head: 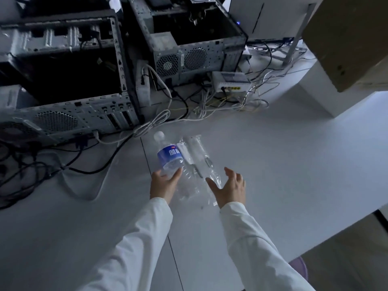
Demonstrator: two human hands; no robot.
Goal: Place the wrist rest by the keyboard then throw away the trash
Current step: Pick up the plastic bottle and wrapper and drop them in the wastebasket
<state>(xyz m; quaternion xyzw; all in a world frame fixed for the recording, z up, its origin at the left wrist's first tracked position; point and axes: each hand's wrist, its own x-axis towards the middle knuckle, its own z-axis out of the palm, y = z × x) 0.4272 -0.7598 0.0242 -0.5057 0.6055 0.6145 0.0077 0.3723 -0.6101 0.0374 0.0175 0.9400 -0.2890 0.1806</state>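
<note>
Left hand (164, 185): fingers clamped on bottle (169, 156).
Right hand (230, 189): fingers spread, empty.
Wrapper (197, 164): should be gathered fully before lifting.

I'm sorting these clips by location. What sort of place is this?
Probably an office or computer repair room: opened desktop computer cases stand on the white floor beside a network router and tangled cables.

A clear plastic bottle (169, 157) with a blue label and white cap lies tilted on the white table, touching a crumpled transparent plastic wrapper (198, 164) on its right.
</note>
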